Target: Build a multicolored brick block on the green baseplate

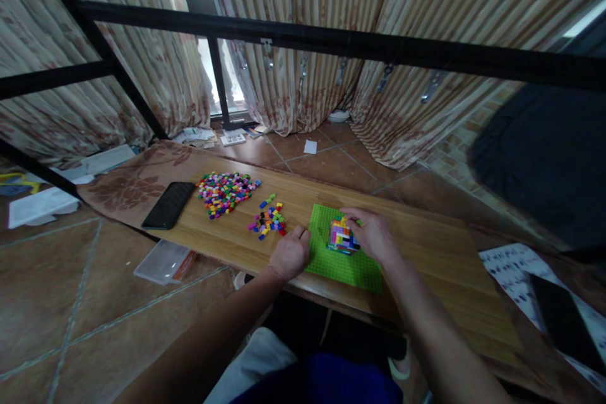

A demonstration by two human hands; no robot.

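Observation:
A green studded baseplate point(326, 263) lies on the wooden board, and a small block built of many-coloured toy bricks point(343, 237) stands on it. My right hand point(370, 232) has its fingers closed at the top and right side of this block; a single brick between the fingertips cannot be made out. By the plate's left edge rests my left hand point(290, 254), its fingers curled together and touching or nearly touching the edge. What it holds, if anything, is hidden. Just left of it is a small group of loose toy bricks point(269, 221).
A larger heap of toy bricks point(225, 194) and a black phone point(169, 205) lie on the left of the wooden board point(435, 265). Below is a clear plastic box point(161, 260). A printed sheet point(509, 265) with a dark device point(563, 315) lies at right. Black metal bars point(303, 35) cross beyond.

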